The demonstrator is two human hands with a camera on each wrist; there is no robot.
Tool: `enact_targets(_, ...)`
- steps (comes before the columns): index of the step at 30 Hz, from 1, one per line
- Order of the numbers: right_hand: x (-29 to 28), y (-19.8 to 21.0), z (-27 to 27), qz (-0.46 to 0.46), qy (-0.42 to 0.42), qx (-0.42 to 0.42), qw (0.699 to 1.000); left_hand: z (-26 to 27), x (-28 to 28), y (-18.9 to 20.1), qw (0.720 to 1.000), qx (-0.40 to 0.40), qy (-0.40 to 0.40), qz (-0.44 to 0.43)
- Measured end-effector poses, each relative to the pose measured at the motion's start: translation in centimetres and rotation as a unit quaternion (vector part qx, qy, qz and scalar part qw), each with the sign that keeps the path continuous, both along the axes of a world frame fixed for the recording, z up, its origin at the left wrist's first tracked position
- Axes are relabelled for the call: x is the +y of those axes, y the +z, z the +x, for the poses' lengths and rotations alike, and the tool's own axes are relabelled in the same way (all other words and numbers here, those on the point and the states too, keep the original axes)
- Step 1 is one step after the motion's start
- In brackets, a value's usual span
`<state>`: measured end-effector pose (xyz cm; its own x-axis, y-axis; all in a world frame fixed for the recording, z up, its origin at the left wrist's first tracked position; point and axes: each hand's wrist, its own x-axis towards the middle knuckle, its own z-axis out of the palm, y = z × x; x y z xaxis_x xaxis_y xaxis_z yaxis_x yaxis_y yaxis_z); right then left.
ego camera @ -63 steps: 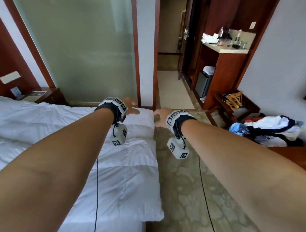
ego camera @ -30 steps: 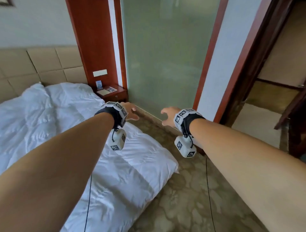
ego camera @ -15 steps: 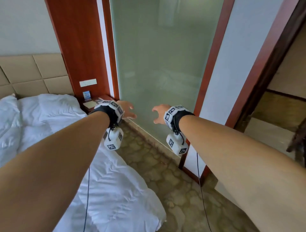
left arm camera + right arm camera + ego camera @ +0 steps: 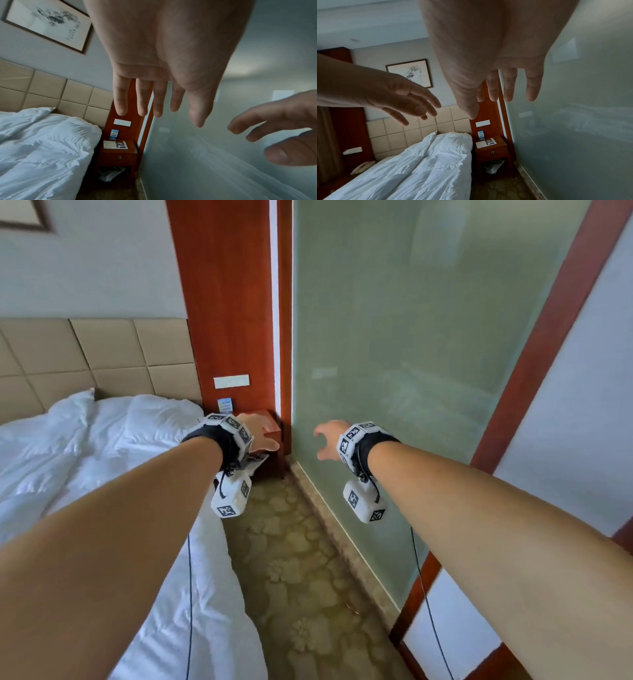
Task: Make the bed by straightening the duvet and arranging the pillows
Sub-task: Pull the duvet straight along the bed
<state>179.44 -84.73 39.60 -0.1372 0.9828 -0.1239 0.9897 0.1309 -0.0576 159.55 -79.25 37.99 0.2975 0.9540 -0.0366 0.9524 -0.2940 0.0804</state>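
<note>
A rumpled white duvet (image 4: 89,460) covers the bed on the left and bunches up against the tan padded headboard (image 4: 85,354); it shows also in the left wrist view as the duvet (image 4: 42,148) and in the right wrist view as the duvet (image 4: 428,162). No pillow shows plainly. My left hand (image 4: 262,434) is held out in the air beside the bed's right edge, fingers straight, holding nothing. My right hand (image 4: 327,438) is out in front of the glass wall, fingers loosely spread and empty. Both palms are empty in the wrist views: left hand (image 4: 159,102), right hand (image 4: 503,92).
A wooden nightstand (image 4: 120,155) with a booklet on top stands between the bed and a frosted glass wall (image 4: 411,371). A narrow aisle of patterned floor (image 4: 301,577) runs between bed and glass. A framed picture (image 4: 48,23) hangs above the headboard.
My view has swung left from the room's entrance and the bed's foot towards the headboard and nightstand. Both hands stay raised and empty, now further along the aisle.
</note>
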Motion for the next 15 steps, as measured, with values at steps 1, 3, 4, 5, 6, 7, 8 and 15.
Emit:
enact_targets(1, 2.2, 0.2, 0.4, 0.001, 0.014, 0.004, 1.000, 0.1, 1.2, 0.0, 1.000, 0.001, 0.017, -0.001)
enact_targets(3, 6.0, 0.2, 0.3, 0.001, 0.046, 0.017, 0.999, -0.6, 3.0, -0.1, 0.998, -0.010, 0.061, -0.019)
enact_targets(4, 7.5, 0.0, 0.0, 0.001, 0.064, 0.018, 0.998, -1.4, 4.0, -0.4, 0.996, -0.012, 0.079, -0.026)
enact_targets(5, 8.9, -0.1, -0.7, -0.006, 0.081, 0.017, 0.997, -2.3, 4.8, -0.7, 0.994, -0.010, 0.100, -0.034)
enact_targets(6, 10.5, -0.4, -1.3, -0.012, 0.101, 0.018, 0.995, -3.3, 5.8, -1.2, 0.991, -0.007, 0.124, -0.040)
enact_targets(7, 12.8, -0.9, -2.4, -0.018, 0.125, 0.017, 0.992, -4.5, 7.1, -1.8, 0.986, -0.004, 0.157, -0.048)
enact_targets(8, 14.1, -1.5, -3.2, -0.021, 0.144, 0.017, 0.989, -5.5, 8.1, -2.4, 0.983, -0.004, 0.176, -0.052)
enact_targets(15, 27.1, -4.8, -9.5, -0.049, 0.228, 0.027, 0.972, -11.1, 18.9, -5.6, 0.961, -0.018, 0.270, -0.063)
